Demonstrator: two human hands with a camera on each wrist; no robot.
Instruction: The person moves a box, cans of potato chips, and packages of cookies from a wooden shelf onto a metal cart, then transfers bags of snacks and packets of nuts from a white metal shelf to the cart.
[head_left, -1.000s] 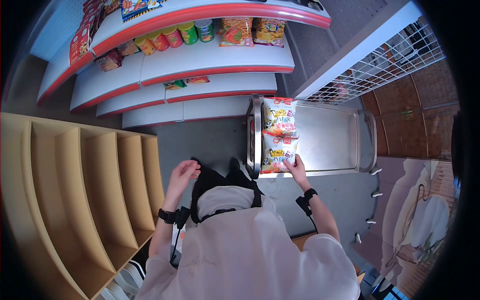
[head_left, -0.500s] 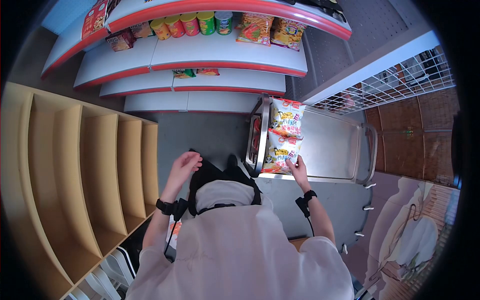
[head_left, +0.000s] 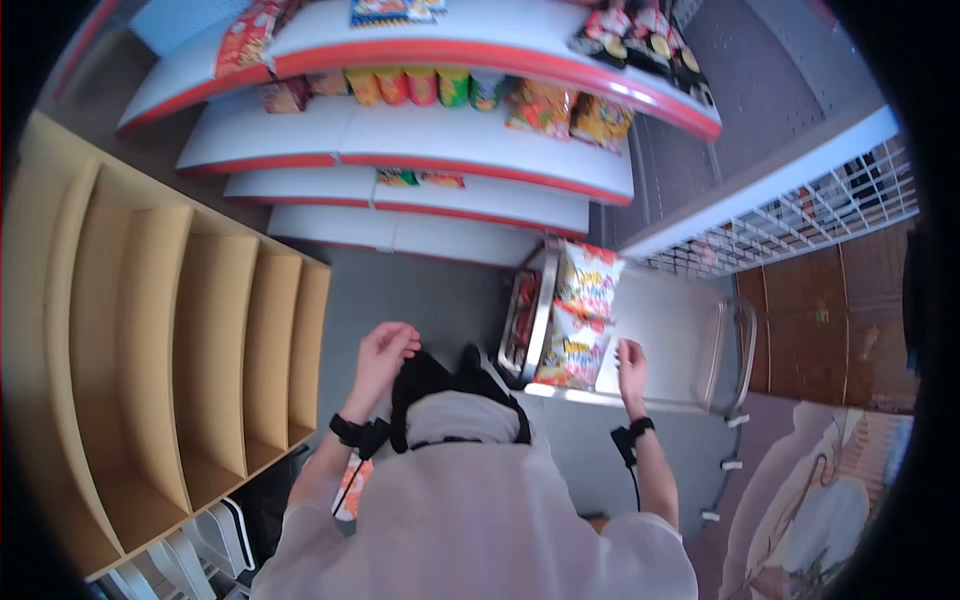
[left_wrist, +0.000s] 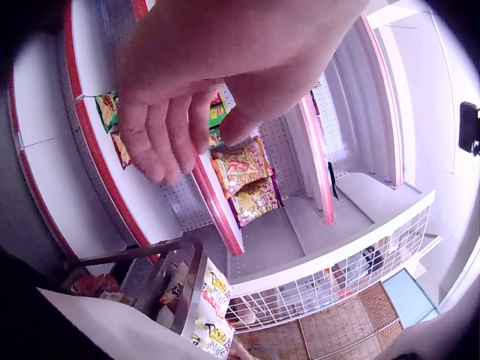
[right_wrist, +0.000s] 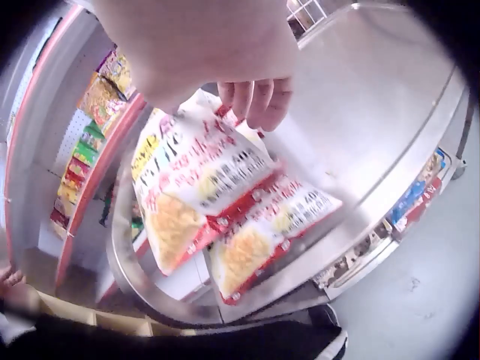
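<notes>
Two white and red snack bags, an upper one (head_left: pixel 590 280) and a lower one (head_left: pixel 573 352), lie along the left end of a metal cart (head_left: pixel 680 330). Just right of the lower bag, my right hand (head_left: pixel 631 372) is off it with relaxed fingers. The right wrist view has this hand (right_wrist: pixel 217 60) above overlapping bags (right_wrist: pixel 195 187), its thumb hidden. My left hand (head_left: pixel 388 350) hangs over the floor left of the cart, loosely curled and holding nothing. In the left wrist view the same hand (left_wrist: pixel 217 82) appears in front of shelves.
White shelves (head_left: pixel 450 140) with red edges carry canisters (head_left: pixel 422 87) and snack bags (head_left: pixel 540 108). A wooden shelf unit (head_left: pixel 215 340) stands at the left. White wire mesh (head_left: pixel 790 215) borders the cart's far side. More packets (right_wrist: pixel 420 199) sit on a lower level of the cart.
My right hand has let go of the lower bag and moved slightly right of it. The left hand stays loosely curled in the air. The head view has shifted, placing shelves and cart lower.
</notes>
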